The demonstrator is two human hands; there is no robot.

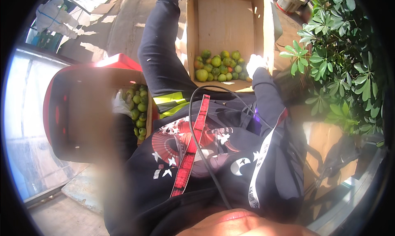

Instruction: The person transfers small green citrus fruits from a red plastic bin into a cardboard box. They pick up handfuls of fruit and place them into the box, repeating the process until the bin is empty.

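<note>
My left hand (122, 102), in a white glove, is inside the carton-lined red plastic crate (49, 91) at the left, beside a pile of green tomatoes (140, 107). Blur hides part of that arm and crate; what the fingers hold does not show clearly. My right hand (256, 64), also gloved in white, rests at the near right part of an open cardboard box (268, 26) in front of me. Next to it lie green tomatoes (216, 61), a few tinged orange, gathered at the box's near end. Whether its fingers hold one cannot be told.
A leafy green plant (336, 60) stands at the right. Behind the box is a pale bucket (290, 0). My stretched leg (160, 41) lies between crate and box. A dark cable (193, 125) and a red strap (191, 152) cross my front. Cardboard (324, 143) lies at the lower right.
</note>
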